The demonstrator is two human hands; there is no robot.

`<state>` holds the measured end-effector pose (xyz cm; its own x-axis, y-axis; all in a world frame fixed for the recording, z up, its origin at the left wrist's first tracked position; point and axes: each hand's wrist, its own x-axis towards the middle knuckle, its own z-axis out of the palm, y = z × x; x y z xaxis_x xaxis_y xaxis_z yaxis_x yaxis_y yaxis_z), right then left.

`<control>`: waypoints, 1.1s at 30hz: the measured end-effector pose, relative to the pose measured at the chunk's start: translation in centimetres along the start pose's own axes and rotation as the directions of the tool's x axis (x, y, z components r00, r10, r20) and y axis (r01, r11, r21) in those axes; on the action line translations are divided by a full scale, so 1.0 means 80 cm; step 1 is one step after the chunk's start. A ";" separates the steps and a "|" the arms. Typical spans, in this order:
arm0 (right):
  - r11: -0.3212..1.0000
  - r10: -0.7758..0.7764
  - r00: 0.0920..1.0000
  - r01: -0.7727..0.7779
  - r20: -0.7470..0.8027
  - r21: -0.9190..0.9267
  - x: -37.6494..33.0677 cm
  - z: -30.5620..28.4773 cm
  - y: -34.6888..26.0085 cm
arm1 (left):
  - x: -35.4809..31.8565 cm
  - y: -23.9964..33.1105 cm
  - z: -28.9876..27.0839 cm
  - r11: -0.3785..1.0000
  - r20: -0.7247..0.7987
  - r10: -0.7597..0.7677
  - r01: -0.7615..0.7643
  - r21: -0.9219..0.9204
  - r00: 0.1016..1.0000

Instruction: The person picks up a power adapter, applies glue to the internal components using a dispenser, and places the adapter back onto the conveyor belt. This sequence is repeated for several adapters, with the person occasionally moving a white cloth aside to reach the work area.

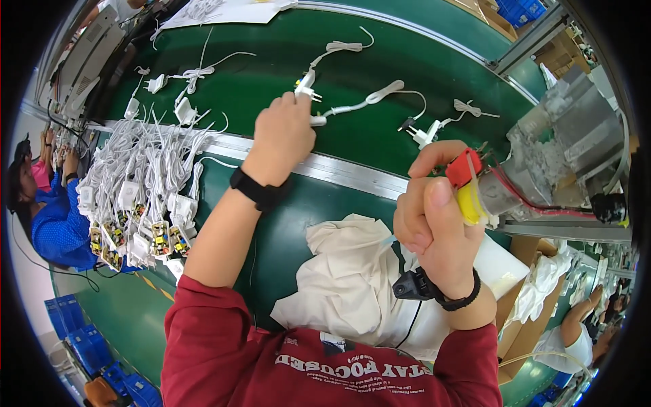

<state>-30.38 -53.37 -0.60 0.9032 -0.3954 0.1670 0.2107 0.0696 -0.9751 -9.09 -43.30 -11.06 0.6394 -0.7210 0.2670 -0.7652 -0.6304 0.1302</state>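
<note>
My left hand (283,129) is up at twelve o'clock on the green worktop (366,74), fingers closed around a white plug (306,85) with its cord (369,98) trailing toward two o'clock. My right hand (434,217), at three o'clock, grips a yellow tool (469,202) with a red tip. A pile of adapters (139,197) lies at nine o'clock.

Pile of adapters (139,193) lies left of the cloth (346,278) on the belt (380,74).
</note>
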 end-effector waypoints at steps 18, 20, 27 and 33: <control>0.986 0.027 0.981 0.006 -0.192 0.166 0.013 -0.016 -0.006 | -0.141 0.104 -0.039 -0.144 0.715 0.308 0.774 -0.617 0.628; 0.990 0.040 0.978 -0.010 -0.204 0.143 0.013 -0.016 -0.005 | -0.144 0.106 -0.038 -0.264 0.635 0.428 0.761 -0.593 0.643; 0.994 0.006 0.994 0.006 -0.107 0.109 0.014 -0.013 0.006 | -0.151 0.111 -0.030 -0.420 0.497 0.514 0.710 -0.565 0.699; 0.999 -0.024 0.994 0.021 -0.107 -0.025 0.013 -0.004 0.013 | -0.154 0.111 -0.025 -0.430 0.471 0.526 0.699 -0.571 0.708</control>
<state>-29.29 -54.00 -1.51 0.8528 -0.4926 0.1736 0.2207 0.0386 -0.9746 -23.91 -39.39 -11.28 0.0851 -0.9777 -0.1922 0.7335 -0.0691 0.6762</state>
